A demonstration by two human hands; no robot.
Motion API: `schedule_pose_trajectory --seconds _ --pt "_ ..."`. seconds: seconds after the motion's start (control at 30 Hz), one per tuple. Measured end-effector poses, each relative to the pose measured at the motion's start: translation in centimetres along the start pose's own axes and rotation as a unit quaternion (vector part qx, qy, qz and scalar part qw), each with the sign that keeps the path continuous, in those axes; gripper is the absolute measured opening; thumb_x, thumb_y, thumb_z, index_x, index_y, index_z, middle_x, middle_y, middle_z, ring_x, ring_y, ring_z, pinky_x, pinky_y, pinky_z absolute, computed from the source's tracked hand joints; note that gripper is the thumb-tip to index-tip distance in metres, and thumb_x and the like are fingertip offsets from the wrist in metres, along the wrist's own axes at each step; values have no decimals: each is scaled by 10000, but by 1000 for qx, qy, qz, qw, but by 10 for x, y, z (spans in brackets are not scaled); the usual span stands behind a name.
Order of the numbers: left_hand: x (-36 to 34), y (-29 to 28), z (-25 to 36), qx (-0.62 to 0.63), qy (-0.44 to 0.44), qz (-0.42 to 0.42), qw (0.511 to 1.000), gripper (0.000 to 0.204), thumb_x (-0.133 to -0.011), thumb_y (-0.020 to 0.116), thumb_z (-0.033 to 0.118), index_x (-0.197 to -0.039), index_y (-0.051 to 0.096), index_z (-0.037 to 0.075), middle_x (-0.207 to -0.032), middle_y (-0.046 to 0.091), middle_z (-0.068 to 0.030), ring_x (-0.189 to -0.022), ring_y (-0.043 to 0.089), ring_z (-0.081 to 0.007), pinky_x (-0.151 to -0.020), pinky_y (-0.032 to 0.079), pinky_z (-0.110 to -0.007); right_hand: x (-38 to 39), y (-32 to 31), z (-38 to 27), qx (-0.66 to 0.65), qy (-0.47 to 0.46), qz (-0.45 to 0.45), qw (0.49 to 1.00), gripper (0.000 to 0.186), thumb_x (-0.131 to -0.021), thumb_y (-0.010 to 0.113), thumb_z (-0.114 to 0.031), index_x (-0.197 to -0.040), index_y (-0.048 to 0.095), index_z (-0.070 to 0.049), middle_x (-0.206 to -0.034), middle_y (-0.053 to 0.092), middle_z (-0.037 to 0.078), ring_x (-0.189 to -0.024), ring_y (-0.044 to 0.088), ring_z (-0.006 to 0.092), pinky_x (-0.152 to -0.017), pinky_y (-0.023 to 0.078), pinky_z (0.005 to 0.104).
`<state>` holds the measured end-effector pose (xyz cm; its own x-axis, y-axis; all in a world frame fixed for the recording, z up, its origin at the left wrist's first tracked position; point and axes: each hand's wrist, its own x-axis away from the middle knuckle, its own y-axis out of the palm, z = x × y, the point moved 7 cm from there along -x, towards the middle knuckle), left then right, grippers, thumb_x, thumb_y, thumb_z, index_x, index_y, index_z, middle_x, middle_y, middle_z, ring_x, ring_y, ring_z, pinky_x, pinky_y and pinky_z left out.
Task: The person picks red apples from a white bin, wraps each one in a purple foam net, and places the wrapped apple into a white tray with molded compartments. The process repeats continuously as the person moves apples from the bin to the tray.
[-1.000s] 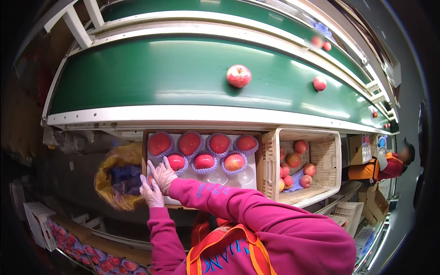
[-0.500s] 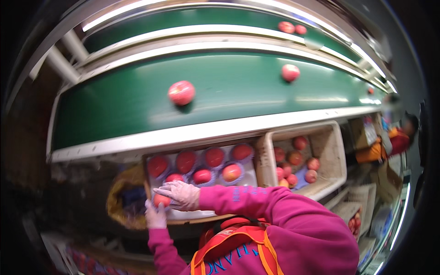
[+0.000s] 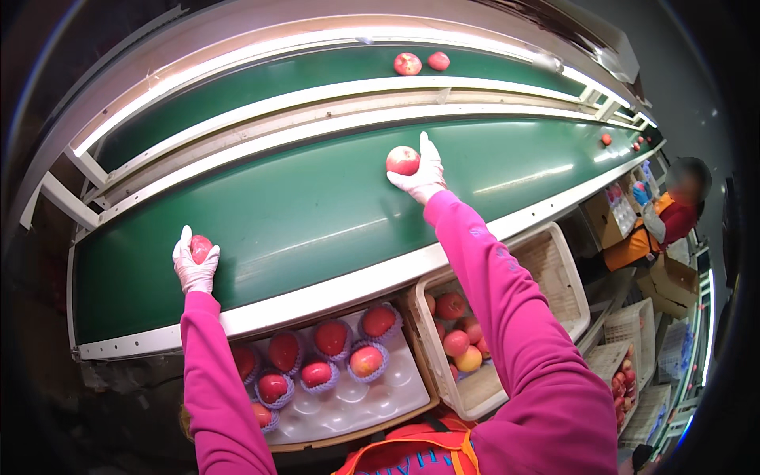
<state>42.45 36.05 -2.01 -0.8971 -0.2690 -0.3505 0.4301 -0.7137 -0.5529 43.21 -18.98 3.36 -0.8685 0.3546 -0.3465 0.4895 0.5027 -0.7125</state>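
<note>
Both grips are clenched on fruit over the green belt [image 3: 317,214]: left hand [image 3: 195,267] grasps one apple [image 3: 199,247], right hand [image 3: 421,176] grasps another apple [image 3: 402,160].

Smooth green rubbery conveyor belt [image 3: 317,214] under both hands, faintly glossy; white knit cloth gloves on left hand [image 3: 195,265] and right hand [image 3: 423,176]; waxy-skinned apples [image 3: 403,160] in grasp; below the wrists, white moulded foam tray [image 3: 372,400], purple foam-net sleeves [image 3: 317,386], pale plastic crate [image 3: 554,277]
</note>
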Motion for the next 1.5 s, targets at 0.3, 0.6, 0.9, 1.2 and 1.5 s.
schedule_pose_trajectory --seconds 0.3,0.6,0.9,1.2,1.5 --pt "114 31 88 611 -306 -215 697 706 -833 580 584 -1323 436 97 -1213 536 -176 -971 620 -320 -706 588 -425 61 52 -20 -708 350 -366 493 693 -791 615 -589 -1255 487 -91 -1254 518 209 -995 614 372 -704 583 457" --pt "316 163 295 692 -498 -381 358 838 -811 512 677 -1387 352 90 -1299 479 -241 -1063 571 -401 -842 542 -442 244 -106 26 -825 366 -343 262 846 -850 440 -675 -1352 380 3 -1289 467 295 -1019 603 403 -736 582 416" --pt "447 253 306 437 -315 -475 696 661 -835 621 539 -1298 458 97 -1204 542 -81 -1124 531 -211 -948 460 -365 340 -201 267 -208 419 -308 829 702 -766 623 -635 -1155 557 -55 -1050 629 118 -931 618 240 -772 516 337" --pt "521 275 329 -273 66 -664 693 812 -674 736 484 -1319 453 78 -1207 512 -177 -1106 531 -328 -899 469 -397 368 -183 298 252 215 -607 722 838 -680 656 -635 -1183 565 29 -1132 626 195 -1066 603 301 -914 463 375" --pt "528 264 309 28 104 -553 826 580 -816 702 200 -1301 454 2 -1201 521 -194 -1123 532 -267 -975 421 -374 333 -175 358 224 172 -436 855 416 -822 597 -427 -980 676 -50 -955 666 187 -893 644 321 -796 506 403"
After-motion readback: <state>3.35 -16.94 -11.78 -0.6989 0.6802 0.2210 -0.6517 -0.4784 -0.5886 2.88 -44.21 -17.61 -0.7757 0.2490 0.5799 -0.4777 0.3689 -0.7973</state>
